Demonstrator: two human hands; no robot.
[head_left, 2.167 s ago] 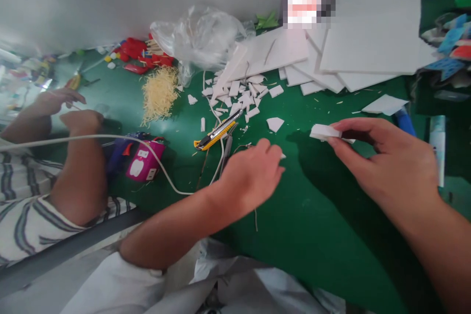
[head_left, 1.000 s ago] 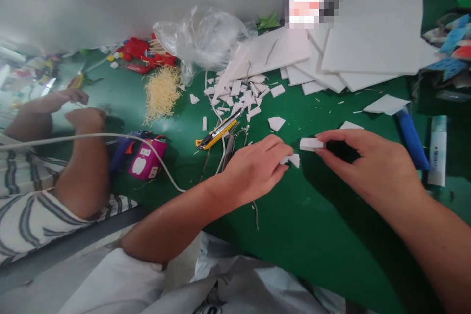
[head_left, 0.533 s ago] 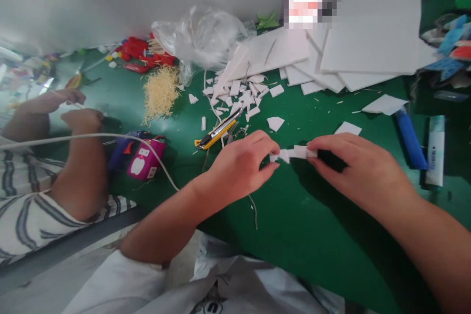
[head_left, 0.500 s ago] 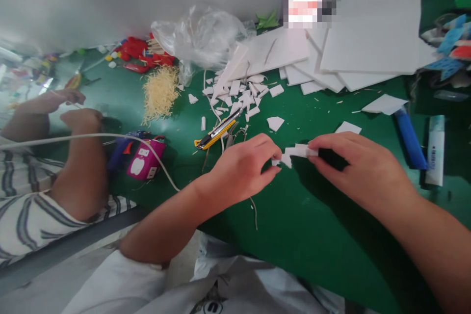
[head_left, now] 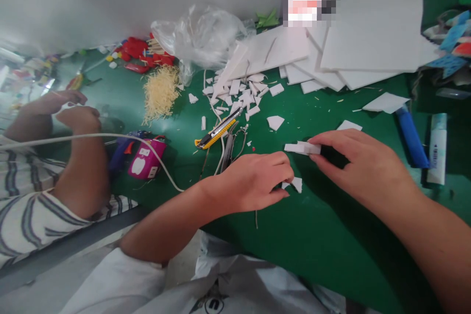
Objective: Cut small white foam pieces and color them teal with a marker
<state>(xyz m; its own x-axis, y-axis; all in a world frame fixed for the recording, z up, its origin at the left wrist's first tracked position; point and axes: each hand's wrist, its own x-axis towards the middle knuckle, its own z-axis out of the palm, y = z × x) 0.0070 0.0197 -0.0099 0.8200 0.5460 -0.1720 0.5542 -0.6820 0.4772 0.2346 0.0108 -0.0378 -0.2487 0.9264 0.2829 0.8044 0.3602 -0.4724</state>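
My right hand (head_left: 362,159) pinches the end of a small white foam strip (head_left: 296,148) between thumb and fingers, its free end pointing left. Lower and to the left, my left hand (head_left: 255,179) is closed with small white foam scraps (head_left: 297,185) at its fingertips. The scraps and the strip are apart. Past my left hand lies a yellow utility knife (head_left: 218,133), its blade toward a heap of white foam offcuts (head_left: 239,93). One loose offcut (head_left: 275,122) rests alone above the strip.
White foam sheets (head_left: 371,29) are stacked at the back. A blue tool handle (head_left: 412,137) and a glue tube (head_left: 437,149) lie at right. A magenta box (head_left: 147,158), white cable (head_left: 106,135) and straw-coloured stick pile (head_left: 161,93) are left, near a co-worker's hands (head_left: 73,108).
My left hand has moved down and slightly right with the scraps, away from the strip. My right hand has barely moved and keeps hold of the strip, which is turned slightly.
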